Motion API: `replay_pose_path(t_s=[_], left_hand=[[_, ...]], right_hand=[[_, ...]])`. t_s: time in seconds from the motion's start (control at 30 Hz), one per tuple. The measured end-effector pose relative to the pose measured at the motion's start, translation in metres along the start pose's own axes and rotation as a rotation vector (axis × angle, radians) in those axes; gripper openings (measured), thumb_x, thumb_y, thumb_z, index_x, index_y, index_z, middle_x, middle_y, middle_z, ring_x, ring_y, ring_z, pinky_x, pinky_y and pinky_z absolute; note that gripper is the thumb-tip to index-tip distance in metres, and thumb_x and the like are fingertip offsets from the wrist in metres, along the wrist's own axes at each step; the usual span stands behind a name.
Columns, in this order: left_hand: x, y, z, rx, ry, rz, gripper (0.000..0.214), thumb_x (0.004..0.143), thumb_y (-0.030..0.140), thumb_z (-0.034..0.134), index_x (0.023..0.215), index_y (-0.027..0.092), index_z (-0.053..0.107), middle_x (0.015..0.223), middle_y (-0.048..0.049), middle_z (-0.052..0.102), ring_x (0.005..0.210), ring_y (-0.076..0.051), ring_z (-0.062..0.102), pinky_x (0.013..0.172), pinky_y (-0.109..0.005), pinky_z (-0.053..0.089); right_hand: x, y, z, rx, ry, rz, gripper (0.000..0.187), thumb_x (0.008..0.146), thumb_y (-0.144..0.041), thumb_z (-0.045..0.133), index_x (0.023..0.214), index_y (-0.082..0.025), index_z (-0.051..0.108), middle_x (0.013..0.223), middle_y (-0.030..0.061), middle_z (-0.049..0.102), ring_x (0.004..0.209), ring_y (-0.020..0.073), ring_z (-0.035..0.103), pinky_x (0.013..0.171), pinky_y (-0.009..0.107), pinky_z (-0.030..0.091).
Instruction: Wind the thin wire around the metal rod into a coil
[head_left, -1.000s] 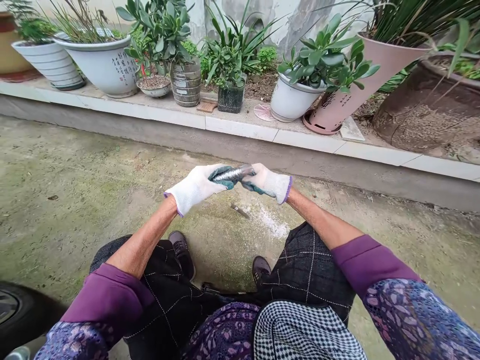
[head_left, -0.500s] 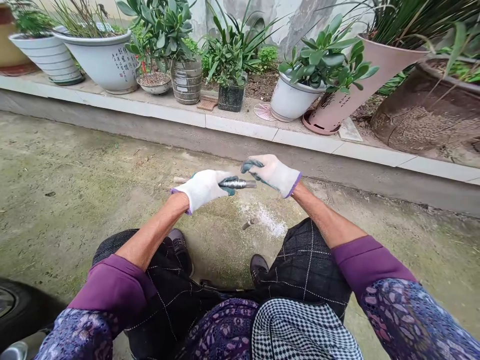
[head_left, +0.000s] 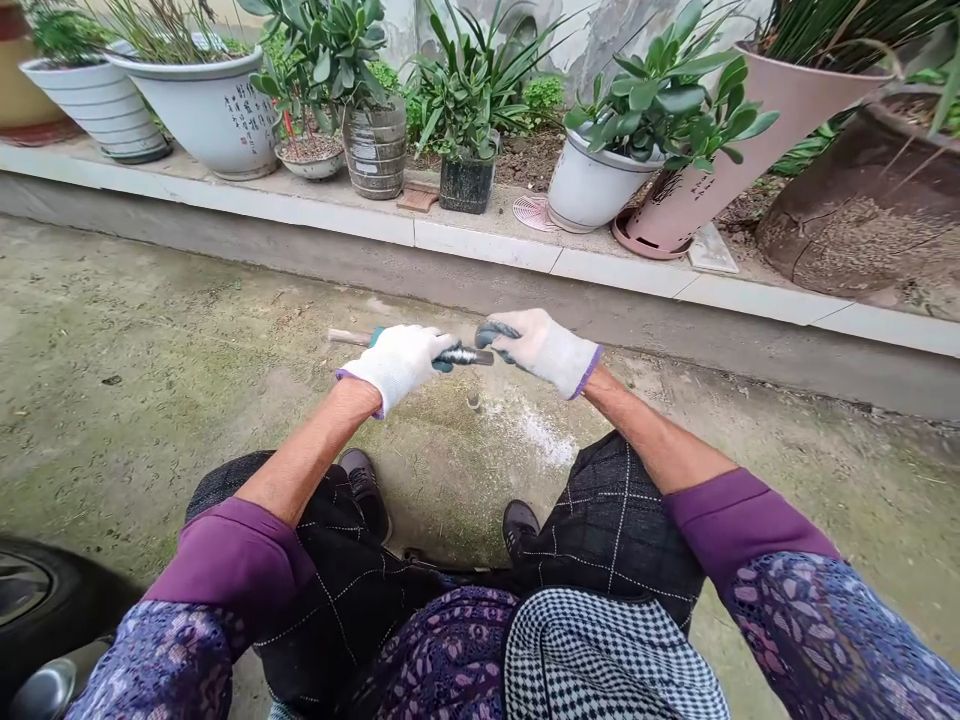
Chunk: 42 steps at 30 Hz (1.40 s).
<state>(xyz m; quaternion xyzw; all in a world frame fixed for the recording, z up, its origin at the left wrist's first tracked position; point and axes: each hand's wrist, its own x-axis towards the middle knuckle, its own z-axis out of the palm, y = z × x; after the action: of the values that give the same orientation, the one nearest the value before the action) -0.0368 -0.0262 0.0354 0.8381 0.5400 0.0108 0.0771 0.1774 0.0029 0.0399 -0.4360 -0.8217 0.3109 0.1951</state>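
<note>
Though apart, flowerpots [head_left: 596,185] beyond rod [head_left: 477,356]

White flecks [head_left: 546,436] lie scattered on the mossy ground [head_left: 187,400] ahead of two planted shoes [head_left: 519,525], and up on the tile-edged ledge [head_left: 480,243] it's quite a line-up: striped pot [head_left: 109,115], lettered pot [head_left: 202,120], shallow bowl [head_left: 311,163], ribbed pot [head_left: 373,155], black pot [head_left: 466,186], white pot [head_left: 592,190], and a pink pot [head_left: 694,195] on its saucer [head_left: 645,246]!

The only camera looks forward and down from the head, close above the trousers [head_left: 589,520], past left hand [head_left: 405,365] and right hand [head_left: 547,350] to the ledge [head_left: 487,244].
</note>
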Motion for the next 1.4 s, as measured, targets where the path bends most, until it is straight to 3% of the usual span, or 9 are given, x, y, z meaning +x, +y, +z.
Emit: replay_pose_path(t_s=[0.17, 0.27, 0.43, 0.53, 0.83, 1.03, 1.17, 1.3, 1.4], left_hand=[[0.002, 0.001, -0.002, -0.567, 0.207, 0.025, 0.05, 0.08, 0.036, 0.067, 0.128, 0.021, 0.063, 0.116, -0.0038, 0.072, 0.1, -0.018, 0.066, 0.091, -0.03, 0.05], [0.007, -0.008, -0.002, -0.624, 0.312, -0.082, 0.052, 0.081, 0.036, 0.065, 0.129, 0.015, 0.062, 0.116, -0.0079, 0.071, 0.098, -0.019, 0.066, 0.09, -0.031, 0.05], [0.007, -0.009, 0.006, -0.127, 0.008, -0.152, 0.033, 0.081, 0.035, 0.062, 0.109, 0.021, 0.071, 0.094, -0.0077, 0.074, 0.085, -0.023, 0.068, 0.079, -0.034, 0.05], [0.003, -0.003, 0.008, -0.196, -0.144, -0.014, 0.031, 0.077, 0.035, 0.065, 0.105, 0.023, 0.072, 0.088, -0.0027, 0.074, 0.079, -0.019, 0.066, 0.073, -0.028, 0.049], [-0.002, 0.003, -0.007, -0.949, 0.103, -0.135, 0.059, 0.076, 0.03, 0.063, 0.134, 0.018, 0.06, 0.094, -0.0044, 0.072, 0.054, -0.009, 0.052, 0.048, -0.024, 0.044], [0.0, -0.004, 0.003, -0.55, 0.193, -0.143, 0.058, 0.08, 0.03, 0.063, 0.137, 0.023, 0.058, 0.12, -0.0078, 0.071, 0.097, -0.021, 0.067, 0.085, -0.032, 0.053], [0.002, -0.009, 0.009, -0.219, 0.057, -0.076, 0.046, 0.081, 0.032, 0.062, 0.126, 0.029, 0.067, 0.108, -0.0054, 0.074, 0.094, -0.024, 0.069, 0.085, -0.035, 0.051], [0.004, -0.006, 0.012, -0.483, -0.054, 0.054, 0.048, 0.071, 0.023, 0.066, 0.119, 0.023, 0.07, 0.097, -0.0015, 0.075, 0.085, -0.019, 0.068, 0.077, -0.029, 0.052], [0.003, -0.002, 0.005, -0.759, 0.045, 0.018, 0.053, 0.071, 0.024, 0.066, 0.123, 0.015, 0.067, 0.1, -0.0041, 0.073, 0.082, -0.017, 0.065, 0.072, -0.029, 0.053]], right_hand=[[0.004, 0.007, -0.008, 0.179, 0.047, 0.167, 0.023, 0.077, -0.021, 0.046, 0.084, -0.015, 0.067, 0.057, -0.003, 0.05, 0.049, 0.009, 0.039, 0.051, 0.025, 0.032], [0.001, -0.002, 0.005, 0.162, -0.046, 0.141, 0.024, 0.078, -0.021, 0.046, 0.087, -0.016, 0.068, 0.055, -0.0038, 0.048, 0.048, 0.0087, 0.039, 0.051, 0.024, 0.032], [0.0, -0.003, 0.014, -0.071, -0.104, 0.003, 0.022, 0.081, -0.026, 0.049, 0.082, -0.016, 0.069, 0.067, -0.0003, 0.058, 0.059, 0.0099, 0.046, 0.058, 0.024, 0.035], [0.004, 0.003, 0.005, -0.066, -0.073, 0.01, 0.02, 0.078, -0.021, 0.05, 0.08, -0.016, 0.069, 0.069, 0.0002, 0.059, 0.061, 0.0097, 0.048, 0.057, 0.022, 0.036], [-0.003, -0.012, 0.006, 0.303, -0.068, 0.233, 0.025, 0.076, -0.022, 0.048, 0.09, -0.017, 0.068, 0.053, -0.0051, 0.046, 0.041, 0.008, 0.037, 0.038, 0.021, 0.028], [-0.006, -0.005, 0.007, -0.027, -0.032, -0.01, 0.02, 0.082, -0.024, 0.05, 0.084, -0.018, 0.069, 0.068, -0.0008, 0.06, 0.056, 0.0105, 0.048, 0.058, 0.025, 0.037], [-0.001, 0.003, 0.0, -0.226, -0.002, -0.039, 0.016, 0.083, -0.024, 0.055, 0.084, -0.02, 0.071, 0.076, 0.0016, 0.067, 0.065, 0.0137, 0.053, 0.064, 0.027, 0.037], [0.007, 0.006, -0.002, -0.046, 0.028, 0.002, 0.016, 0.082, -0.018, 0.055, 0.082, -0.018, 0.071, 0.073, 0.0006, 0.066, 0.065, 0.0126, 0.054, 0.064, 0.026, 0.041], [0.012, 0.003, 0.002, 0.284, -0.001, 0.137, 0.011, 0.08, -0.017, 0.057, 0.079, -0.015, 0.068, 0.064, 0.0003, 0.062, 0.054, 0.0111, 0.053, 0.055, 0.026, 0.044]])
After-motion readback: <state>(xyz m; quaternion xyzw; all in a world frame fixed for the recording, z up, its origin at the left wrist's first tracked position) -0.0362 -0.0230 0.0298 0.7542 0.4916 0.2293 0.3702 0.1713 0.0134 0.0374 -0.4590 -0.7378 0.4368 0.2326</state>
